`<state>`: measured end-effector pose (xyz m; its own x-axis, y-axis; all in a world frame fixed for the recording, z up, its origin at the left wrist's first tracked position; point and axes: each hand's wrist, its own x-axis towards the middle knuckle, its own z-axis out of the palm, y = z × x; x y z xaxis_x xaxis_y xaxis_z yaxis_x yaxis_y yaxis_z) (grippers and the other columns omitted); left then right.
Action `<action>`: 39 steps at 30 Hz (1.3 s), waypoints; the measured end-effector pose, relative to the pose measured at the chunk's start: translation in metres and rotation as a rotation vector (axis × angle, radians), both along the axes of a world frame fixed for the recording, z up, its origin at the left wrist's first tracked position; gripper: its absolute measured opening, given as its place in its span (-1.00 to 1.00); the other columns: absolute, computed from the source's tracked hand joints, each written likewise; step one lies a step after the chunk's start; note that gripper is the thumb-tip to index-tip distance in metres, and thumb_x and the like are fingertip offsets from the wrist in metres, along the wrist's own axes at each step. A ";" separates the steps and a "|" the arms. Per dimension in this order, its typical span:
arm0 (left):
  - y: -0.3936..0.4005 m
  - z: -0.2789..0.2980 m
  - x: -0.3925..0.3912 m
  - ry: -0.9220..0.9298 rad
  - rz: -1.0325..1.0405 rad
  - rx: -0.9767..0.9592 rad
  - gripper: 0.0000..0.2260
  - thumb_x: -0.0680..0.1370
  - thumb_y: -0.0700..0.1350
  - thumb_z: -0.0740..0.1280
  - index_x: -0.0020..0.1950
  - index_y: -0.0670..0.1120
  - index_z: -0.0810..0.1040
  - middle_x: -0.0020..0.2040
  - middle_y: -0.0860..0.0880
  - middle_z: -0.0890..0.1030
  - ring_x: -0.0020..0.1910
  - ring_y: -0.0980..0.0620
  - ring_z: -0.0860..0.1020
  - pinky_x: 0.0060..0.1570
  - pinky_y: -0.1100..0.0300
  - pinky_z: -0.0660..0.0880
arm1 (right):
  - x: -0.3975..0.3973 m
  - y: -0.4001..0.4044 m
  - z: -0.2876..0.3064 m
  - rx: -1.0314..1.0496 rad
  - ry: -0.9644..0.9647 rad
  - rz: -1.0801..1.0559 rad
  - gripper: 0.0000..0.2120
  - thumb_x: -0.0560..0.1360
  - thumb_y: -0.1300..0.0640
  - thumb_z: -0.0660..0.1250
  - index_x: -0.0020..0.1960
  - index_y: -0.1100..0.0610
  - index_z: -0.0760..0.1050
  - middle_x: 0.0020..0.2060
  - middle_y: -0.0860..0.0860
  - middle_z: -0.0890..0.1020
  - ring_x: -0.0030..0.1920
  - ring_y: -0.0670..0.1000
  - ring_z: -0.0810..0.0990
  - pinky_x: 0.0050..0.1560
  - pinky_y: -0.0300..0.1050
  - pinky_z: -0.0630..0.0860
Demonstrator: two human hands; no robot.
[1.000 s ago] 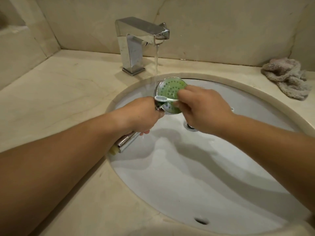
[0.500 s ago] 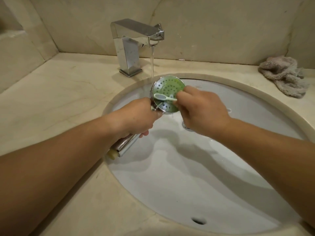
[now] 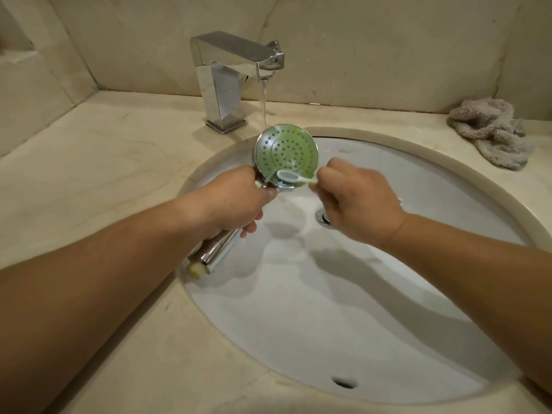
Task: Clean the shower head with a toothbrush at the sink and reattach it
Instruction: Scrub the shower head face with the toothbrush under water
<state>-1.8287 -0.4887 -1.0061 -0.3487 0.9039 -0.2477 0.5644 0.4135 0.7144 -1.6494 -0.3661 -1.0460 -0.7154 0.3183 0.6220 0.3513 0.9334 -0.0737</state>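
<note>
A round shower head [image 3: 286,152] with a green, dotted spray face and chrome rim is held over the far side of a white oval sink [image 3: 343,309], its face turned toward the viewer. A thin stream of water [image 3: 263,106] falls from a square chrome tap [image 3: 230,79] onto the head's top edge. The left hand [image 3: 233,201] grips the chrome handle just below the head, fingers curled around it; the handle's lower end, with a pale yellowish fitting [image 3: 195,268], sticks out below the hand toward the sink's near-left rim. The right hand [image 3: 358,201] pinches the handle of a pale toothbrush [image 3: 294,177] between thumb and fingers, the remaining fingers curled in. The brush lies roughly level, its head pointing left against the lower edge of the spray face. Beneath the right hand, a chrome drain [image 3: 323,217] shows in the basin, and an overflow slot [image 3: 344,383] sits in the near wall. The sink is set into a beige marble surface [image 3: 104,162]. On the surface at far right, near the wall, lies a crumpled greyish cloth [image 3: 490,132].
</note>
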 end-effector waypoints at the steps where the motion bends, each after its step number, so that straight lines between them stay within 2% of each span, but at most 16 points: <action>1: 0.000 0.000 -0.001 -0.016 0.009 0.007 -0.85 0.72 -0.05 0.24 0.01 -0.08 0.47 -0.18 -0.12 0.57 -0.45 0.03 0.54 -0.45 0.16 0.49 | 0.002 0.004 0.001 -0.025 0.024 -0.044 -0.86 0.55 0.11 0.18 -0.17 0.11 0.33 -0.30 0.09 0.45 -0.45 0.17 0.37 -0.48 -0.13 0.27; 3: 0.000 -0.001 -0.003 -0.034 0.018 0.014 -0.84 0.72 -0.06 0.24 0.01 -0.11 0.47 -0.20 -0.13 0.56 -0.45 0.02 0.53 -0.43 0.14 0.49 | 0.004 0.013 0.005 -0.066 0.103 -0.115 -0.82 0.56 0.08 0.16 -0.19 0.12 0.33 -0.30 0.09 0.44 -0.43 0.21 0.39 -0.47 -0.10 0.29; 7: 0.000 -0.001 -0.002 -0.016 0.001 0.013 -0.85 0.72 -0.07 0.23 -0.02 -0.07 0.46 -0.19 -0.13 0.57 -0.45 0.03 0.53 -0.45 0.15 0.49 | 0.002 0.000 -0.003 0.032 -0.002 0.047 -0.84 0.56 0.11 0.17 -0.16 0.05 0.24 -0.30 0.09 0.45 -0.43 0.16 0.37 -0.48 -0.13 0.27; 11: 0.000 -0.001 -0.002 -0.028 0.003 0.018 -0.83 0.72 -0.05 0.23 0.12 -0.15 0.50 -0.19 -0.13 0.56 -0.46 0.05 0.54 -0.45 0.16 0.48 | 0.000 0.010 0.006 -0.025 0.107 -0.096 -0.84 0.56 0.10 0.18 -0.18 0.11 0.32 -0.30 0.10 0.44 -0.45 0.19 0.37 -0.48 -0.12 0.26; 14: 0.000 0.000 -0.001 0.008 -0.002 0.011 -0.86 0.72 -0.05 0.23 0.01 -0.07 0.48 -0.18 -0.12 0.57 -0.51 0.11 0.53 -0.51 0.21 0.47 | 0.000 0.000 0.000 0.028 0.013 0.010 -0.84 0.55 0.14 0.22 -0.16 0.04 0.25 -0.30 0.07 0.44 -0.44 0.12 0.29 -0.48 -0.15 0.23; 18: 0.001 0.002 0.002 0.013 -0.004 0.013 -0.86 0.72 -0.05 0.23 0.01 -0.06 0.48 -0.17 -0.12 0.57 -0.52 0.12 0.53 -0.51 0.23 0.47 | -0.008 0.010 0.014 -0.167 0.107 -0.232 -0.80 0.58 0.12 0.21 -0.19 0.06 0.25 -0.30 -0.02 0.35 -0.35 0.19 0.37 -0.39 -0.07 0.22; 22: 0.001 0.005 0.007 0.128 -0.039 -0.009 -0.82 0.72 -0.05 0.22 -0.06 -0.03 0.45 -0.16 -0.14 0.64 -0.50 0.12 0.57 -0.45 0.20 0.52 | -0.016 0.008 0.025 -0.352 0.152 -0.332 -0.76 0.60 0.08 0.19 -0.20 0.10 0.24 -0.34 0.01 0.39 -0.33 0.11 0.33 -0.40 -0.06 0.18; 27: 0.002 0.006 0.008 0.186 -0.048 -0.056 -0.84 0.72 -0.01 0.23 -0.03 -0.03 0.43 -0.11 -0.19 0.69 -0.32 -0.08 0.67 -0.32 0.10 0.58 | -0.015 -0.010 0.021 -0.160 0.042 -0.161 -0.89 0.53 0.12 0.16 -0.17 0.07 0.31 -0.27 -0.03 0.36 -0.33 0.20 0.41 -0.38 -0.02 0.36; 31: 0.000 0.005 0.009 0.218 -0.044 -0.053 -0.84 0.71 0.01 0.23 -0.02 -0.02 0.41 -0.12 -0.19 0.69 -0.20 -0.19 0.72 -0.23 0.04 0.63 | -0.013 0.000 0.025 -0.204 0.073 -0.248 -0.81 0.54 0.15 0.19 -0.17 -0.01 0.20 -0.26 0.06 0.42 -0.34 0.15 0.34 -0.38 -0.04 0.27; 33: 0.000 0.005 0.009 0.226 -0.054 -0.055 -0.83 0.71 -0.01 0.23 -0.06 0.00 0.41 -0.12 -0.20 0.69 -0.20 -0.20 0.72 -0.24 0.04 0.62 | -0.015 -0.009 0.020 -0.092 0.006 -0.132 -0.85 0.46 0.18 0.22 -0.19 0.01 0.27 -0.26 0.09 0.48 -0.40 0.11 0.28 -0.41 -0.10 0.21; 36: 0.001 0.007 0.010 0.206 -0.050 -0.051 -0.82 0.72 -0.01 0.23 -0.08 0.03 0.39 -0.11 -0.18 0.68 -0.25 -0.14 0.71 -0.24 0.04 0.63 | -0.018 -0.010 0.023 -0.118 -0.012 -0.130 -0.89 0.49 0.17 0.23 -0.18 0.06 0.31 -0.27 0.07 0.45 -0.40 0.16 0.36 -0.42 -0.09 0.26; 39: 0.001 0.005 0.011 0.075 -0.017 -0.036 -0.84 0.71 -0.03 0.25 -0.05 0.03 0.41 -0.11 -0.14 0.64 -0.42 0.04 0.61 -0.42 0.18 0.56 | -0.014 -0.001 0.028 -0.231 0.066 -0.238 -0.82 0.58 0.09 0.19 -0.16 0.05 0.24 -0.29 -0.01 0.40 -0.30 0.17 0.41 -0.35 -0.05 0.28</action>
<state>-1.8173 -0.4874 -1.0012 -0.3519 0.9009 -0.2543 0.6230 0.4281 0.6547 -1.6638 -0.3675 -1.0177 -0.5647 0.6094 0.5566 0.5450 0.7818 -0.3030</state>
